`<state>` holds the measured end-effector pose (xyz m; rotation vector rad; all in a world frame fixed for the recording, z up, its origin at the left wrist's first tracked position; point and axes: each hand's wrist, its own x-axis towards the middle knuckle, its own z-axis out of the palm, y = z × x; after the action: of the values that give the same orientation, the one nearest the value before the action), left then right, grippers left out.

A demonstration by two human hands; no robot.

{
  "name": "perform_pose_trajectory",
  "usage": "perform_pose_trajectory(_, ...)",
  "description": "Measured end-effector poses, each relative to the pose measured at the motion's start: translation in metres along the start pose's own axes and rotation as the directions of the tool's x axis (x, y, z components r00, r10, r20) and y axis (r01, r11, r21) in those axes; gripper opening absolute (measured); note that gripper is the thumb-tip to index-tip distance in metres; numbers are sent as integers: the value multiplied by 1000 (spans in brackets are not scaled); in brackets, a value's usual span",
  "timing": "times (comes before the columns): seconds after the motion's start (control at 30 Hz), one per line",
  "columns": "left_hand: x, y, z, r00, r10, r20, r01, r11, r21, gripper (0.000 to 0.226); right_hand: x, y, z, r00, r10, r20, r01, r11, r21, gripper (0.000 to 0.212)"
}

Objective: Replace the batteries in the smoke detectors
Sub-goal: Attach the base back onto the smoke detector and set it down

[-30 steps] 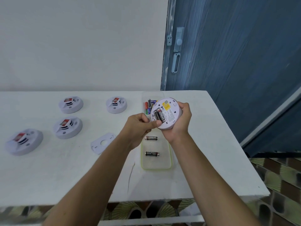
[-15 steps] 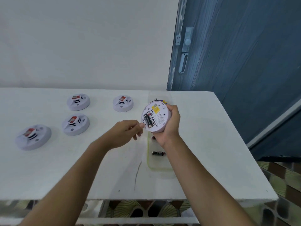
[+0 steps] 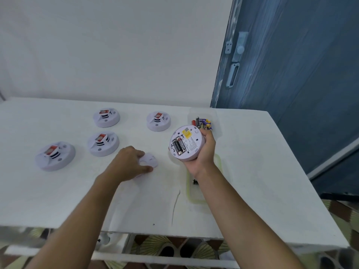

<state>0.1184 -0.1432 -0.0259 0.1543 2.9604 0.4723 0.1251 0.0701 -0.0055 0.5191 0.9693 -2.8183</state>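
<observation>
So the right hand point(image 3: 205, 154) was holding a round white smoke detector point(image 3: 187, 144) up off the white surface point(image 3: 252, 171). Its fingers were wrapped round the right rim and its back was tipped toward the camera. The battery bay was open, and two black batteries point(image 3: 179, 146) sat side by side in it, next to a yellow sticker.

The left hand point(image 3: 127, 162) was down on the surface just left of that detector and not touching it. It gripped a flat white mounting plate point(image 3: 150, 161), with the thumb on the near edge and the fingers curled over the far edge.

Four more white smoke detectors with red labels sat face up further left: two far ones point(image 3: 106, 117) point(image 3: 158, 121), one in the middle point(image 3: 103, 143) and one at the near left point(image 3: 55, 155).

Just beyond the held detector was a little heap of mixed batteries point(image 3: 203, 123), in what looked like a clear tub, though I couldn't really tell. Under the right wrist lay a clear plastic lid with a greenish rim point(image 3: 187, 189), and the end of a loose black battery point(image 3: 194, 181) poked out beside the forearm. A blue door point(image 3: 291, 74) stood far right.
</observation>
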Motion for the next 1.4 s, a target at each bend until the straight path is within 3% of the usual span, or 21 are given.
perform_pose_trajectory(0.17,-1,2,-1,996,-12,-87,7,999,-51,57,2,4,2,998,27,53,-26,1000,-16,41)
perform_pose_trajectory(0.3,-8,15,-15,962,-65,-265,-20,952,-306,54,-1,6,3,995,61,75,-60,998,-16,33)
perform_pose_trajectory(0.43,-18,44,-32,910,-69,-408,-143,873,-466,45,-5,5,8,989,59,137,-50,996,-68,43)
perform_pose_trajectory(0.57,-24,68,-36,870,-12,-492,-260,838,-479,42,-8,3,11,980,48,191,-28,994,-107,37)
perform_pose_trajectory(0.73,-22,86,-29,836,70,-544,-327,860,-392,47,-11,0,16,976,40,215,-7,988,-152,45)
perform_pose_trajectory(1.17,-18,96,-19,818,61,-572,-348,844,-408,55,-13,-4,21,988,35,147,-11,987,-160,46)
perform_pose_trajectory(1.4,-19,96,-15,827,43,-561,-353,815,-459,58,-16,-9,22,982,40,186,-13,990,-140,55)
